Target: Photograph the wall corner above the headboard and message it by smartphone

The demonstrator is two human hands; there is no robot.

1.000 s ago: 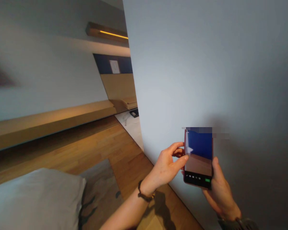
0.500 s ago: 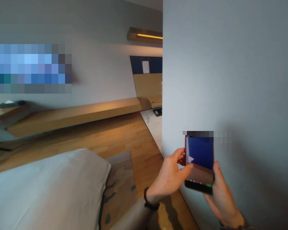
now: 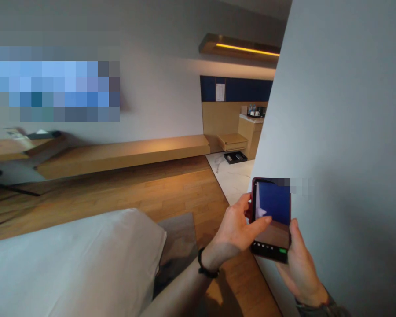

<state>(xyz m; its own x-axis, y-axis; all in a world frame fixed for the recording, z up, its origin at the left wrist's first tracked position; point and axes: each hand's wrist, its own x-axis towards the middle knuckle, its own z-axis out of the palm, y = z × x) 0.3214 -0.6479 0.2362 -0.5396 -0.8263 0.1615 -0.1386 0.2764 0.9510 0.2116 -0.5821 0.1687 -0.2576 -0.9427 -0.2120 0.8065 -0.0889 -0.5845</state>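
Presently, we hold the phone point(image 3: 271, 215) upright, its screen toward us, in front of the pale wall point(image 3: 343, 110). Our right hand point(image 3: 303, 264) grips its right side and lower edge. Our left hand point(image 3: 239, 224) is partly open, fingers at the phone's left edge, thumb over the screen, which shows a blue area above a brownish one. We note a dark bracelet point(image 3: 207, 263) on the left wrist. The bed point(image 3: 86, 264) lies to our left, beside a grey rug point(image 3: 181, 233); beyond, a black tray point(image 3: 235, 157) sits on the marble floor point(image 3: 229, 176).
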